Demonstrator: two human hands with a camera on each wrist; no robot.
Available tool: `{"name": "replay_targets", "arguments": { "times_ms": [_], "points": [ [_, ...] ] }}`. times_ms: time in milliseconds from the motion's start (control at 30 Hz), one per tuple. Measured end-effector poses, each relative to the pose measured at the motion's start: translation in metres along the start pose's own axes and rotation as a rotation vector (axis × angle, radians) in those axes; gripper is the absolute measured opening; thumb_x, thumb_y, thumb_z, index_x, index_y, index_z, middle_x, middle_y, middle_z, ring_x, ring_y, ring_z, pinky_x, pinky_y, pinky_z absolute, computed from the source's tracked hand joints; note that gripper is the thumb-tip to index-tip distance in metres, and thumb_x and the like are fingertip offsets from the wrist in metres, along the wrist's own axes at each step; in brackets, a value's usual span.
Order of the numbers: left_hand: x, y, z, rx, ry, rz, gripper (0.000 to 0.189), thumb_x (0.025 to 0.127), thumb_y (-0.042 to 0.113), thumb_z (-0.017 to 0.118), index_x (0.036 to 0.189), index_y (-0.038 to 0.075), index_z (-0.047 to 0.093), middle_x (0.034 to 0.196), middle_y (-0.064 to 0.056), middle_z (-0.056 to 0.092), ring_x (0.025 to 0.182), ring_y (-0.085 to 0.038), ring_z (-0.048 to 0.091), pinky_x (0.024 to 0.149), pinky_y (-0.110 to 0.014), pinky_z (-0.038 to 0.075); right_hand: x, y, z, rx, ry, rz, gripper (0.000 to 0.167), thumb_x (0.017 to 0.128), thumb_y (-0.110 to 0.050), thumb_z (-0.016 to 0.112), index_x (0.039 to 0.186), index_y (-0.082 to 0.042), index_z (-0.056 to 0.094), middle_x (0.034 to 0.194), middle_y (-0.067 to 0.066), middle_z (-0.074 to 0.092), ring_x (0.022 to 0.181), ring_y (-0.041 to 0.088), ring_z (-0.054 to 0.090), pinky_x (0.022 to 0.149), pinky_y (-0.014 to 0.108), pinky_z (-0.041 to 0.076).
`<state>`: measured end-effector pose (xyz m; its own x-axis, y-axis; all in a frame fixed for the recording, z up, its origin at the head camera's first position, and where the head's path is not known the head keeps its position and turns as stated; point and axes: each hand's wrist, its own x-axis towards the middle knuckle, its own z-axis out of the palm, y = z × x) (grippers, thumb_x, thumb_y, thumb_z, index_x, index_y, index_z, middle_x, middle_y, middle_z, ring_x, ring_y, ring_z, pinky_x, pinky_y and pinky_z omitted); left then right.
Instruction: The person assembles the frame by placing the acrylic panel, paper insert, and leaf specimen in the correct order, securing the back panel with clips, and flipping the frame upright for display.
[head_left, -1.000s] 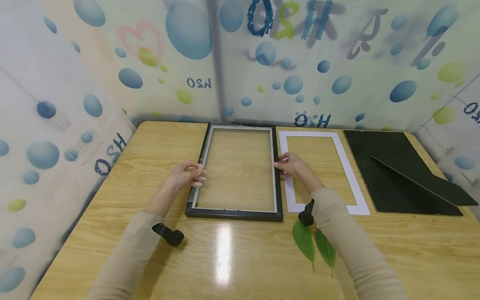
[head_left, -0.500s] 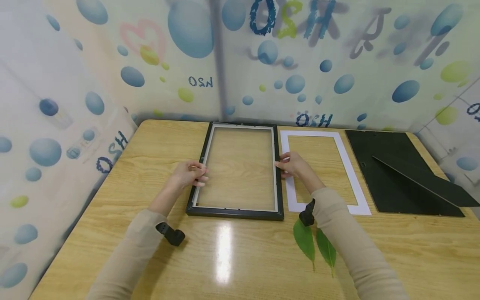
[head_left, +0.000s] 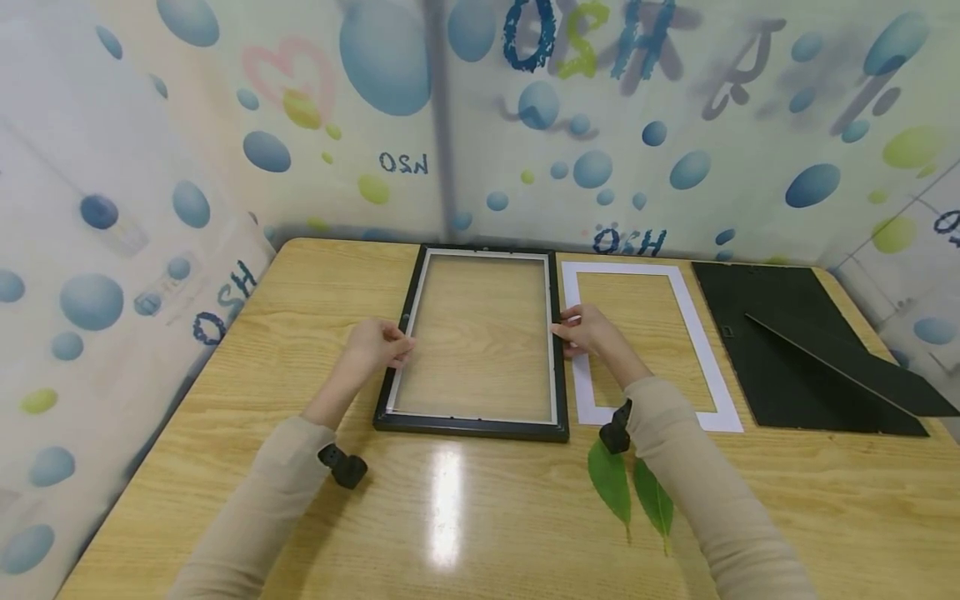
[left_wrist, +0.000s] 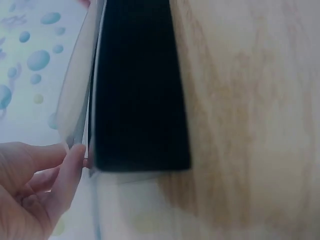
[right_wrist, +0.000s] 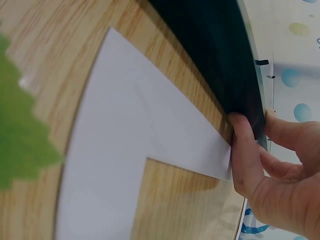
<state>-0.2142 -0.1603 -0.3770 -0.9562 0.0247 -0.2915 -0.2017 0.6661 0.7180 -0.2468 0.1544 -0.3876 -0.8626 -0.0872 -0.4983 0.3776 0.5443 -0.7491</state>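
Observation:
A black picture frame (head_left: 472,429) with a pale inner lip lies on the wooden table. Within its opening is a clear sheet (head_left: 480,333), the table grain showing through. At the left side, my left hand (head_left: 377,343) pinches the edge of this sheet between thumb and fingers; the left wrist view shows the sheet (left_wrist: 76,105) rising slightly beyond the frame's dark side (left_wrist: 142,100). My right hand (head_left: 588,330) grips the frame's right side, its thumb on the inner edge and other fingers against the outer wall (right_wrist: 215,60).
Right of the frame lies a white mat (head_left: 697,342) with a rectangular cutout. Farther right, a black backing board (head_left: 757,358) has its easel leg (head_left: 862,358) swung out. Two green leaves (head_left: 609,483) lie near the right forearm. A patterned curtain (head_left: 480,117) hangs behind the table (head_left: 322,283).
The clear sheet's edge, earlier overlapping the frame's top and left bars, now lies inside the opening. My left hand's fingers have drawn closer together; my right hand stays put.

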Motion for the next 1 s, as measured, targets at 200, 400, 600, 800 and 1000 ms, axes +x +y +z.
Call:
{"name": "replay_targets", "arguments": {
  "times_ms": [200,400,600,800,1000],
  "points": [
    [-0.005,0.004,-0.001,0.167,0.081,0.05,0.022,0.085,0.022,0.064,0.081,0.001,0.067,0.07,-0.008,0.067,0.058,-0.011,0.056,0.049,-0.019,0.04,0.002,0.001,0.001,0.007,0.003,-0.001,0.05,0.094,-0.015,0.049,0.136,0.004,0.031,0.131,0.024,0.038,0.092,0.021,0.052,0.077,0.028,0.056],
    [-0.008,0.009,0.001,0.217,0.106,0.087,0.021,0.085,0.02,0.064,0.082,-0.001,0.068,0.069,-0.01,0.066,0.057,-0.012,0.054,0.048,-0.019,0.04,0.002,0.001,0.001,0.029,0.011,0.002,0.05,0.094,-0.015,0.049,0.136,0.004,0.031,0.129,0.023,0.039,0.088,0.019,0.051,0.077,0.028,0.056],
    [-0.01,0.011,0.003,0.27,0.143,0.131,0.021,0.084,0.018,0.066,0.083,-0.003,0.069,0.075,-0.013,0.067,0.058,-0.014,0.053,0.049,-0.02,0.042,0.0,0.0,0.001,0.023,0.011,-0.002,0.05,0.094,-0.014,0.049,0.136,0.004,0.031,0.129,0.023,0.039,0.089,0.02,0.051,0.078,0.029,0.056],
    [-0.009,0.011,0.001,0.287,0.136,0.132,0.022,0.083,0.018,0.067,0.086,-0.003,0.069,0.084,-0.017,0.068,0.063,-0.016,0.055,0.052,-0.022,0.043,-0.001,0.001,0.0,0.015,0.008,-0.011,0.049,0.094,-0.014,0.049,0.136,0.005,0.031,0.13,0.024,0.039,0.091,0.021,0.051,0.079,0.029,0.056],
    [-0.006,0.008,-0.003,0.272,0.093,0.125,0.02,0.083,0.016,0.067,0.09,-0.002,0.069,0.09,-0.017,0.068,0.073,-0.02,0.059,0.058,-0.025,0.048,-0.001,0.001,0.0,0.015,0.007,-0.009,0.049,0.094,-0.014,0.049,0.136,0.005,0.031,0.131,0.024,0.038,0.092,0.021,0.051,0.08,0.03,0.055]
  ]
}}
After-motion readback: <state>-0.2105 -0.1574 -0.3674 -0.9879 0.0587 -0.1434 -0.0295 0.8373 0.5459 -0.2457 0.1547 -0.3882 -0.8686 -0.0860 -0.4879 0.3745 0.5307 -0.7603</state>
